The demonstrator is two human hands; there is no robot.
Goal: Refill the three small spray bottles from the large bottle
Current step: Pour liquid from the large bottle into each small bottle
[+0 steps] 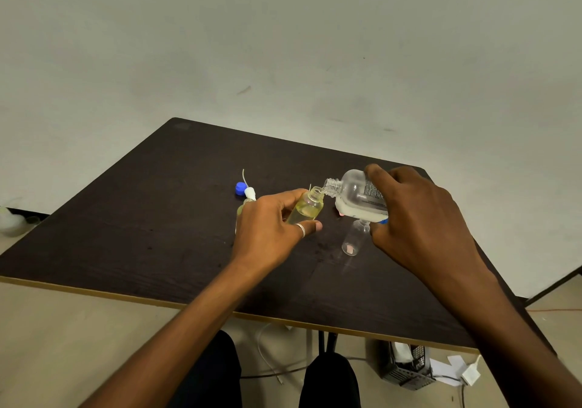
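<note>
1. Pale, scuffed wall rises behind a dark brown table [151, 218] with a light edge strip. A person sits at its near side.
2. The left hand [271, 228] grasps a small bottle [307, 208], with thumb and fingers curled round its body. It holds the bottle tilted above the middle of the table, mouth pointing up and to the right. The bottle contains yellowish liquid. A ring [301, 230] shows on one finger.
3. The right hand [419, 215] clasps the large bottle [357, 195] from above and tips it on its side. Its open neck points left and meets the small bottle's mouth. Whitish liquid lies low in its body.
4. A clear bottle [353, 239] is on the table just below the right hand, towards the near side.
5. Another bottle with a white spray head [250, 192] stands just beyond the left hand, mostly hidden by it. A blue cap [240, 188] lies beside it on the far left.
6. On the floor under the table's near right corner sits a dark basket [406, 368].
</note>
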